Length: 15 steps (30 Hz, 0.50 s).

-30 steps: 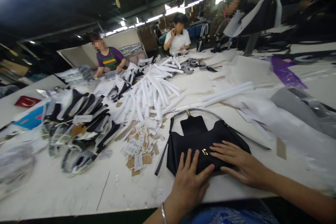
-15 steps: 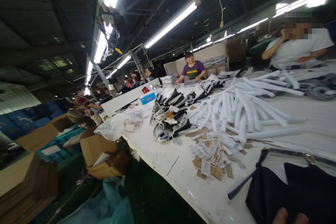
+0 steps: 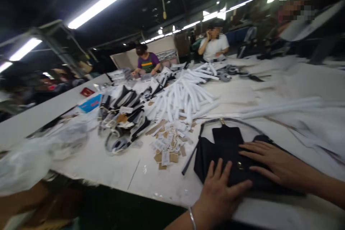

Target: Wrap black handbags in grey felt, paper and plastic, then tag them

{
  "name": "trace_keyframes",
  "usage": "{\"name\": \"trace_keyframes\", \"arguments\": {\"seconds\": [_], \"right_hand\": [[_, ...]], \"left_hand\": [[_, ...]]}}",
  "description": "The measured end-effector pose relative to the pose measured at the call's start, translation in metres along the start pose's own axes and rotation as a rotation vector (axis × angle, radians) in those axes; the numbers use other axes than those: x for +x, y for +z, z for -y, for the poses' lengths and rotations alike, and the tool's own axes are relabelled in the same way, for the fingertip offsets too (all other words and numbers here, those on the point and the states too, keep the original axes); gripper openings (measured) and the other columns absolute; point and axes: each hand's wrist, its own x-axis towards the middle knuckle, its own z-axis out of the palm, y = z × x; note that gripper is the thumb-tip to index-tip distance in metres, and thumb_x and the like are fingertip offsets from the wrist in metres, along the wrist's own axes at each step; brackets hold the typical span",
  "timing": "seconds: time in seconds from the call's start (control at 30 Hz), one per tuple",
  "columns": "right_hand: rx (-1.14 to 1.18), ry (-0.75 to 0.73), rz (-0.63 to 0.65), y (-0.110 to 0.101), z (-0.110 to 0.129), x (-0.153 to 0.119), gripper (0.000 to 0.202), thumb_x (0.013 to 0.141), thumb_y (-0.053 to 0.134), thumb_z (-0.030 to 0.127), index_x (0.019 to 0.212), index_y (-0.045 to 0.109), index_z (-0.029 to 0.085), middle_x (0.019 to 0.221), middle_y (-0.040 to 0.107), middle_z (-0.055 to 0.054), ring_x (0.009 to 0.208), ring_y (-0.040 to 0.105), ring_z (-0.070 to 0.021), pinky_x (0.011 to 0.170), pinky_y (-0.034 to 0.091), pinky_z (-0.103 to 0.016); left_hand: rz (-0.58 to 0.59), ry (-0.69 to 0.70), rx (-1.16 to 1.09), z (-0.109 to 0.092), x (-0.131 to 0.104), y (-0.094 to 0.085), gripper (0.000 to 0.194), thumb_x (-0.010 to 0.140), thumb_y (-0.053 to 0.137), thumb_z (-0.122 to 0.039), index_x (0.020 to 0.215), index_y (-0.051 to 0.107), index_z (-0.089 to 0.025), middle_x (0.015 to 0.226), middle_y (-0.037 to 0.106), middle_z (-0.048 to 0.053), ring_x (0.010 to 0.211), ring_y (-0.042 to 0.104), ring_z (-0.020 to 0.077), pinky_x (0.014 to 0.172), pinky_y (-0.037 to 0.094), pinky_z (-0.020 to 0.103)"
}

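A black handbag (image 3: 205,154) lies flat on the white table, its flap (image 3: 228,134) folded back away from me. Its strap (image 3: 242,121) arcs behind it, and a small gold clasp shows on the front. My left hand (image 3: 219,190), with a bracelet at the wrist, rests on the bag's lower left part, fingers spread. On the right side of the bag my right hand (image 3: 272,163) lies flat, fingers stretched out toward the left. Neither hand grips anything.
Paper tags with strings (image 3: 168,142) are heaped left of the bag. Behind them are white foam tubes (image 3: 183,97) and a pile of black-and-grey straps (image 3: 126,115). A blue box (image 3: 90,103) and clear plastic (image 3: 29,161) are at left. Two people sit across the table (image 3: 151,176).
My view has swung to the right, bringing the whole bag into sight. Both my hands now show on the bag; before, only some fingertips showed at the bottom edge.
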Motion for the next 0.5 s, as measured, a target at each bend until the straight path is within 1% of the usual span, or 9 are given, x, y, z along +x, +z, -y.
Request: {"name": "trace_keyframes", "arguments": {"seconds": [0.03, 0.1, 0.13, 0.23, 0.3, 0.4, 0.5], "right_hand": [[-0.018, 0.008, 0.030, 0.000, 0.003, -0.006, 0.048, 0.096, 0.057, 0.043, 0.143, 0.053, 0.038, 0.145, 0.055, -0.004, 0.131, 0.052, -0.0344, 0.108, 0.042, -0.061], [-0.026, 0.031, 0.036, 0.004, 0.010, -0.011, 0.050, 0.099, 0.050, 0.034, 0.149, 0.045, 0.033, 0.152, 0.047, -0.004, 0.138, 0.045, -0.0316, 0.112, 0.037, -0.062], [-0.023, 0.041, 0.026, 0.005, 0.012, -0.011, 0.051, 0.100, 0.049, 0.031, 0.150, 0.043, 0.032, 0.153, 0.045, -0.004, 0.140, 0.043, -0.0301, 0.114, 0.035, -0.060], [0.013, 0.054, -0.008, 0.008, 0.016, -0.008, 0.051, 0.098, 0.051, 0.027, 0.149, 0.045, 0.030, 0.152, 0.047, -0.004, 0.141, 0.042, -0.0270, 0.117, 0.032, -0.055], [0.043, 0.053, -0.033, 0.008, 0.016, -0.008, 0.051, 0.097, 0.053, 0.026, 0.148, 0.048, 0.030, 0.151, 0.049, -0.005, 0.140, 0.042, -0.0264, 0.119, 0.030, -0.053], [0.073, 0.072, -0.040, 0.005, 0.017, -0.010, 0.050, 0.097, 0.054, 0.027, 0.146, 0.050, 0.028, 0.150, 0.050, -0.006, 0.140, 0.042, -0.0268, 0.118, 0.030, -0.053], [0.112, 0.109, -0.025, -0.001, 0.023, -0.008, 0.048, 0.096, 0.055, 0.030, 0.144, 0.053, 0.027, 0.149, 0.051, -0.008, 0.139, 0.043, -0.0280, 0.117, 0.032, -0.054]], "left_hand": [[0.005, 0.001, -0.043, 0.000, 0.000, 0.006, 0.061, 0.099, 0.047, -0.045, 0.153, 0.018, -0.050, 0.164, 0.025, 0.007, 0.149, 0.028, 0.0330, 0.113, 0.038, 0.054], [0.013, -0.001, -0.098, 0.000, 0.000, 0.014, 0.061, 0.099, 0.050, -0.044, 0.153, 0.021, -0.050, 0.165, 0.020, 0.006, 0.150, 0.024, 0.0341, 0.114, 0.037, 0.057], [0.023, 0.000, -0.114, -0.001, 0.000, 0.016, 0.062, 0.098, 0.051, -0.046, 0.153, 0.021, -0.049, 0.166, 0.019, 0.006, 0.150, 0.024, 0.0350, 0.114, 0.037, 0.059], [0.061, 0.008, -0.130, 0.000, 0.003, 0.017, 0.068, 0.094, 0.053, -0.058, 0.153, 0.022, -0.047, 0.165, 0.020, 0.009, 0.148, 0.026, 0.0383, 0.111, 0.039, 0.063], [0.075, 0.026, -0.120, 0.000, 0.007, 0.018, 0.073, 0.090, 0.054, -0.063, 0.153, 0.022, -0.047, 0.164, 0.023, 0.010, 0.147, 0.030, 0.0392, 0.109, 0.041, 0.064], [0.056, 0.059, -0.070, 0.001, 0.010, 0.026, 0.083, 0.085, 0.064, -0.060, 0.154, 0.021, -0.044, 0.163, 0.024, 0.013, 0.144, 0.035, 0.0414, 0.105, 0.045, 0.064], [-0.015, 0.060, -0.012, 0.001, 0.009, 0.044, 0.093, 0.079, 0.075, -0.054, 0.155, 0.023, -0.042, 0.160, 0.031, 0.016, 0.141, 0.038, 0.0445, 0.101, 0.048, 0.064]]}}
